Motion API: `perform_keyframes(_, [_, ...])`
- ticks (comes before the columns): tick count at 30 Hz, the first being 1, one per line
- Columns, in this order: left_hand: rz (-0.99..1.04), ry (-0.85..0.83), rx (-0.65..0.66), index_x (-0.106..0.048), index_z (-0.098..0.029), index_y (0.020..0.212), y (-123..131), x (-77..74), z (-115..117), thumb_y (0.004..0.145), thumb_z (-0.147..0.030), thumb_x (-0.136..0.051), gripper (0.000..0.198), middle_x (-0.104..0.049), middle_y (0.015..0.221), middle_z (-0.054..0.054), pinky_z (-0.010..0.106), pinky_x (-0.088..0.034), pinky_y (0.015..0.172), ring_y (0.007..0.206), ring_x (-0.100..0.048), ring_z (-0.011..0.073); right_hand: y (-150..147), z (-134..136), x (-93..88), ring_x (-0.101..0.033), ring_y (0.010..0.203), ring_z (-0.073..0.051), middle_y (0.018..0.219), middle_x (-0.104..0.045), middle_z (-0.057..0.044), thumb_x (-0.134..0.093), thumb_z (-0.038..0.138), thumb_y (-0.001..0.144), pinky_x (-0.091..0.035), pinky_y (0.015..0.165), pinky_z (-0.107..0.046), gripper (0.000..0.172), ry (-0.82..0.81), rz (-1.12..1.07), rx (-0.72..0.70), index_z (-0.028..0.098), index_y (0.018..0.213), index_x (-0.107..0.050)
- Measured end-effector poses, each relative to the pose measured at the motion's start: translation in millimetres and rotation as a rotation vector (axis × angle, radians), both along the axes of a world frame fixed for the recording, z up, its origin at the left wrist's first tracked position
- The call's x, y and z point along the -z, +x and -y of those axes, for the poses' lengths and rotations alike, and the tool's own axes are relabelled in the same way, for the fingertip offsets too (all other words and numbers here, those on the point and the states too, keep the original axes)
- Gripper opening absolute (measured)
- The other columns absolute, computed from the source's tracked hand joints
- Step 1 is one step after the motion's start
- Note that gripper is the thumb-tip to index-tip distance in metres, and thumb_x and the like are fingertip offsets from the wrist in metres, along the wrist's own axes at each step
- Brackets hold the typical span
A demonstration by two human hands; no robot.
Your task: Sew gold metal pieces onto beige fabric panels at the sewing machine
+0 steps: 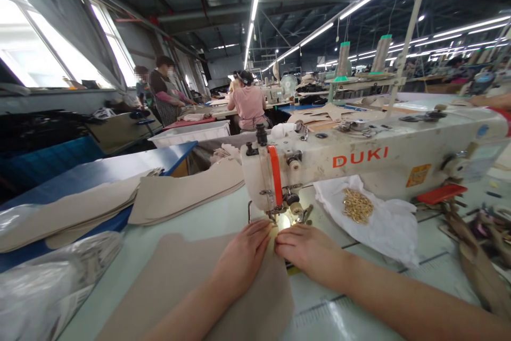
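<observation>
A beige fabric panel (191, 282) lies across the sewing machine's bed, its upper right edge under the needle area. My left hand (245, 256) rests on the panel with its fingers drawn together, pressing the fabric just left of the presser foot. From the right, my right hand (305, 248) pinches the panel's edge, its fingertips almost meeting those of the left. Both hands are closed on the fabric. Directly above them is the head of the white sewing machine (319, 160), with an orange strip and a small lit lamp. My fingers partly hide the needle and presser foot.
Stacked beige panels (187, 192) lie behind the work, with more panels (91, 205) to the left. A plastic bag (59, 282) sits at left front. Gold metal pieces (358, 206) rest on a white cloth (391, 224). Fabric straps (475, 256) lie at right. Other people work farther back.
</observation>
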State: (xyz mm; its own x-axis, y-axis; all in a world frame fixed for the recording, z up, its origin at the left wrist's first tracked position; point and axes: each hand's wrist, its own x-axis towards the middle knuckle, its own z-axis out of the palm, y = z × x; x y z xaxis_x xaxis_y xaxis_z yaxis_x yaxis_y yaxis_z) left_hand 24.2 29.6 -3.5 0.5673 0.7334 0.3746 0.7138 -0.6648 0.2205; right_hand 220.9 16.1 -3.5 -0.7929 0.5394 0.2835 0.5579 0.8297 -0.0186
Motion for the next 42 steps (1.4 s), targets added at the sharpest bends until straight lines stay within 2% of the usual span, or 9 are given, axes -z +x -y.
perform_keyframes(12, [-0.085, 0.034, 0.053, -0.064, -0.015, 0.114, -3.2, 4.7, -3.8, 0.091, -0.017, -0.040, 0.033, -0.063, 0.123, 0.009, 0.033, -0.046, 0.100, 0.114, -0.059, 0.0185, -0.3, -2.3, -0.3, -0.056, 0.096, -0.018, 0.095, -0.064, -0.006, -0.053, 0.019, 0.091, -0.042, 0.090, -0.030, 0.011, 0.016, 0.024, -0.003, 0.014, 0.090, -0.062])
perform_keyframes(21, [-0.132, 0.023, 0.011, -0.064, -0.014, 0.115, -2.5, 3.3, -7.1, 0.091, -0.016, -0.041, 0.033, -0.063, 0.123, 0.011, 0.035, -0.047, 0.099, 0.114, -0.059, 0.0204, -0.7, -4.6, -4.3, -0.057, 0.094, -0.018, 0.094, -0.065, -0.006, -0.054, 0.015, 0.090, -0.043, 0.089, -0.029, 0.009, -0.003, 0.012, 0.028, 0.012, 0.088, -0.063])
perform_keyframes(25, [-0.106, 0.007, 0.016, -0.065, -0.012, 0.113, -1.4, 2.7, -8.7, 0.090, -0.015, -0.041, 0.033, -0.063, 0.123, 0.013, 0.036, -0.046, 0.099, 0.114, -0.059, 0.0216, -1.6, -5.9, -2.9, -0.057, 0.095, -0.018, 0.095, -0.065, -0.007, -0.053, 0.014, 0.090, -0.043, 0.090, -0.029, 0.010, -0.016, 0.011, 0.032, 0.012, 0.090, -0.063])
perform_keyframes(30, [-0.041, 0.018, 0.023, -0.065, -0.018, 0.113, -0.4, 2.5, -8.8, 0.090, -0.016, -0.043, 0.032, -0.063, 0.123, 0.007, 0.034, -0.046, 0.099, 0.114, -0.058, 0.0192, -2.5, -6.4, -2.7, -0.056, 0.096, -0.018, 0.095, -0.065, -0.008, -0.051, 0.012, 0.090, -0.043, 0.091, -0.029, 0.012, -0.027, 0.013, 0.021, 0.011, 0.091, -0.063])
perform_keyframes(36, [-0.043, 0.009, 0.010, -0.064, -0.014, 0.112, 2.3, 0.5, -1.8, 0.088, -0.010, -0.044, 0.032, -0.065, 0.120, 0.009, 0.032, -0.046, 0.100, 0.113, -0.060, 0.0199, -4.7, -6.6, 9.8, -0.057, 0.095, -0.017, 0.095, -0.065, -0.006, -0.049, 0.008, 0.089, -0.043, 0.091, -0.029, 0.016, -0.066, -0.060, 0.033, 0.014, 0.093, -0.062])
perform_keyframes(42, [-0.001, -0.003, -0.024, -0.065, -0.018, 0.104, 5.2, 1.5, 1.0, 0.091, -0.013, -0.042, 0.027, -0.067, 0.116, 0.007, 0.033, -0.048, 0.098, 0.110, -0.061, 0.0190, -8.1, -9.8, 18.3, -0.059, 0.091, -0.018, 0.093, -0.066, -0.006, -0.047, 0.000, 0.084, -0.045, 0.088, -0.029, 0.025, -0.056, -0.114, 0.032, 0.017, 0.094, -0.063])
